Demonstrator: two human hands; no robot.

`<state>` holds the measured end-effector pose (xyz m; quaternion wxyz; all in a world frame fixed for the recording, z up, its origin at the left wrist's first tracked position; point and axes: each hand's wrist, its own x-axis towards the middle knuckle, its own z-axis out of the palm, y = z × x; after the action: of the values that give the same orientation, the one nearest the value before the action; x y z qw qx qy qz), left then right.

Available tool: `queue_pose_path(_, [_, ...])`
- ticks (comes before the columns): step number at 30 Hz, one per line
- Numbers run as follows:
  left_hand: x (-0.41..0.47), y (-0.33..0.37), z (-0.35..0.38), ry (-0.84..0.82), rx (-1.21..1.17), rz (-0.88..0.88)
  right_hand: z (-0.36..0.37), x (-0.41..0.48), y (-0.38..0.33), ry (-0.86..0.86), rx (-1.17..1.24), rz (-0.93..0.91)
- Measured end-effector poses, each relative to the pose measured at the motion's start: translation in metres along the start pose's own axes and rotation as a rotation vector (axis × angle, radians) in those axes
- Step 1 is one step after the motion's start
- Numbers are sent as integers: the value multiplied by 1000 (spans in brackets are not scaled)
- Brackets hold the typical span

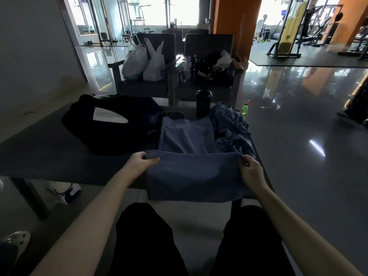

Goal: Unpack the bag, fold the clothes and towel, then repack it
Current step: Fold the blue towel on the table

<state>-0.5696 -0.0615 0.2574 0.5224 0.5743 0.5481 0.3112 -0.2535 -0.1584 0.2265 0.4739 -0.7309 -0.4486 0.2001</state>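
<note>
Closest to us are our knees in black trousers, and our two bare forearms reach out over them to the near edge of the dark table (39, 156). Our left hand (142, 161) pinches the upper left corner of the blue towel (195, 176), with the thumb lying on top of the cloth. Our right hand (250, 168) has its fingers curled round the upper right corner. The towel is stretched flat between both hands, and its lower part hangs over the table's front edge.

Just behind it a folded blue garment (186, 134) lies flat. A crumpled blue cloth (231, 126) is heaped to the right of that, touching it. To the left sits the black bag (111, 124), slumped, with a white label showing on it. A dark bottle (203, 103) stands upright at the table's far edge.

A white shoe (65, 191) lies on the floor under the table. Farther off we see white plastic bags (145, 60) on a chair and a green bottle (245, 110) on the floor.
</note>
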Motion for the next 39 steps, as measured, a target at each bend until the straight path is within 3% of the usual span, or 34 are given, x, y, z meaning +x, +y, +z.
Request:
queue_pose_path(8, [72,-11,2,177,43,-45,39,58,2,19,71,70])
queue_pose_path(15, [140,-12,12,311,281,-44,79,127,11,-19,-41,110])
queue_pose_path(18, [157,-23,22,292,392,-81,94,135,22,-118,-193,110])
queue_pose_path(28, [140,-58,40,175,661,-253,99,95,40,-162,-626,-109])
queue_pose_path(34, [131,-55,41,157,771,-321,84,91,45,-174,-627,-82])
queue_pose_path(39, [128,-56,28,256,831,-298,61,102,63,-169,-731,-49])
